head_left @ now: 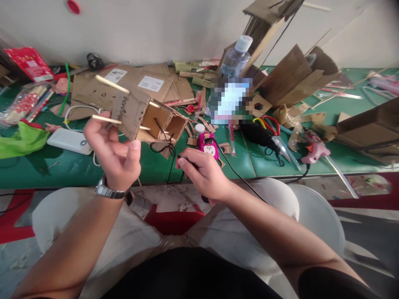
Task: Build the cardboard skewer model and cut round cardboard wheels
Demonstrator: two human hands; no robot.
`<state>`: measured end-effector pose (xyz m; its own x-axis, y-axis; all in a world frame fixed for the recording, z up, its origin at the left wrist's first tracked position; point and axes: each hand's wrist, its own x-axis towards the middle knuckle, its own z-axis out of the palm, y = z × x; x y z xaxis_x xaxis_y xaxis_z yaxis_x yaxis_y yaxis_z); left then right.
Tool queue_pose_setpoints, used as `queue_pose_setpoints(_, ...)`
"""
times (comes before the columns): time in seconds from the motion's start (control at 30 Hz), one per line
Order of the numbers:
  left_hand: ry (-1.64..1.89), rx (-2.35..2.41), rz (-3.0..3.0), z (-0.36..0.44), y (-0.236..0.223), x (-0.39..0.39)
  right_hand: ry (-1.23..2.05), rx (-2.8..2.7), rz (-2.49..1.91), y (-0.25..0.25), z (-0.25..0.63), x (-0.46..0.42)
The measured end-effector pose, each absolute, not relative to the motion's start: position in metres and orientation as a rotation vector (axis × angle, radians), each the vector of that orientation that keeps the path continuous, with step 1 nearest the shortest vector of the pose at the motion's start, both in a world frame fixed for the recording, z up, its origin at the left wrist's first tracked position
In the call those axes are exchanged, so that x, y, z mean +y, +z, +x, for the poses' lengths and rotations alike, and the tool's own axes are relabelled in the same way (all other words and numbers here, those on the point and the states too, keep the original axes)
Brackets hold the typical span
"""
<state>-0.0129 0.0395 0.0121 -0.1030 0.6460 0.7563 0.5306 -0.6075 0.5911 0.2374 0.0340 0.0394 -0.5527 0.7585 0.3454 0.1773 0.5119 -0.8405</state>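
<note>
My left hand (114, 151) is raised above the table's front edge, its fingers and thumb closed on a small open cardboard box (132, 116). Pale wooden sticks (112, 84) pass through the box's walls, and an inner cardboard divider shows. A thin black cord (170, 145) comes out of the box and hangs in loops below it. To the right of the box, my right hand (205, 174) is closed in a pinch on black cord. Something dark shows under that palm, too hidden to name. A pink gadget with a white face print (208, 145) lies just beyond the right hand.
The green table (149, 166) carries cardboard scraps, red-handled scissors (274, 126), a pink glue gun (314, 151), a white power bank (70, 141) and a plastic bottle (235, 58). A blurred-out bright patch hides part of the middle. Tall cardboard pieces (289, 79) stand at right.
</note>
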Motion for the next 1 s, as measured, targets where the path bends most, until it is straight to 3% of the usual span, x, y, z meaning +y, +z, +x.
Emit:
queue_pose_setpoints(0.1, 1.941, 1.422, 1.934, 0.004, 0.009, 0.032, 0.942, -2.038, -0.739, 0.040, 0.238, 0.033)
queue_pose_setpoints(0.4, 1.798, 1.383, 2.097, 0.025, -0.001, 0.012, 0.742, -2.084, -0.793, 0.044, 0.242, 0.026)
queue_pose_setpoints(0.8, 1.837, 1.295, 2.334, 0.038, 0.004, 0.003, 0.920, -1.969, -0.705, 0.053, 0.242, 0.026)
queue_pose_setpoints(1.0, 1.798, 1.275, 2.405, 0.038, 0.014, 0.001, 0.816, -2.029, -0.705, 0.048, 0.244, 0.028)
